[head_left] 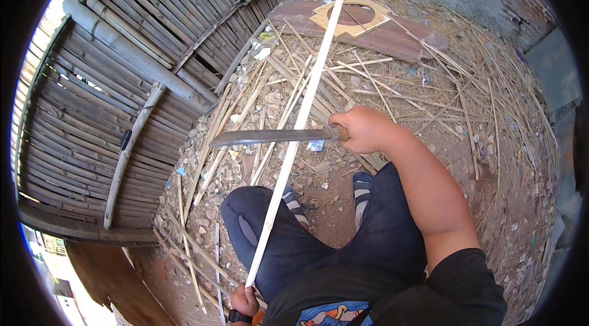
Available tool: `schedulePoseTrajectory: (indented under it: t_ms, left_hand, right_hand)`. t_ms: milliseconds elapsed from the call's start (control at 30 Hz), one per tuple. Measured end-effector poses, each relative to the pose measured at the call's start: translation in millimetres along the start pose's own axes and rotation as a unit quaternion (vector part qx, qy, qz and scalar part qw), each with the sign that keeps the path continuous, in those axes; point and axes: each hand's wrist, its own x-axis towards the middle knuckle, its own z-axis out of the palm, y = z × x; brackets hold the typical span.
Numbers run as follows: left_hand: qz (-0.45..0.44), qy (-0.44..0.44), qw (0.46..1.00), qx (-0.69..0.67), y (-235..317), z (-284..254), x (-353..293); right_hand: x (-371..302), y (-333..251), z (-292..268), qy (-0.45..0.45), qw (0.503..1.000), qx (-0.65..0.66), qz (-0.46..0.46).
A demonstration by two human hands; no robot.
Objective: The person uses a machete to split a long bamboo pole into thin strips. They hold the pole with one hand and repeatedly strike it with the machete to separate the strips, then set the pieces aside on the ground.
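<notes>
A slatted bamboo wall [80, 111] stands leftmost. The left hand [244, 300] grasps the near end of a long pale strip [311, 89], which slants away over the left thigh. Across it lies a machete's blade [245, 137], tip leftward; whether they touch I cannot tell. Beyond, a yellowish cut-out frame [359, 31] rests on a reddish board [414, 40]. The right hand [362, 128] is clenched around the machete's handle [339, 134].
</notes>
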Motion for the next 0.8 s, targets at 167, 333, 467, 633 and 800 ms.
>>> schedulePoseTrajectory:
  t_ms: [167, 333, 467, 633, 800]
  left_hand:
    - [0.004, 0.001, 1.000, 0.027, 2.5, -5.3, -0.8]
    - [0.007, 0.003, 1.000, 0.023, 16.0, -5.2, 4.5]
    - [0.026, 0.012, 0.999, 0.017, -6.3, 1.4, -4.3]
    - [0.013, 0.010, 1.000, -0.021, -2.7, 2.5, -4.0]
    - [-0.015, -0.023, 0.999, -0.029, -2.3, -2.0, -1.4]
  right_hand:
    - [2.7, 21.8, -6.2, -0.004, 0.999, 0.047, -0.011]
    - [4.6, 87.0, -6.7, 0.178, 0.970, 0.086, 0.143]
    - [-3.4, 59.1, -3.4, 0.068, 0.992, 0.096, 0.040]
    - [-11.8, 24.5, -20.4, -0.034, 0.998, 0.051, 0.019]
    - [-11.0, 70.2, -20.1, 0.140, 0.981, 0.059, 0.121]
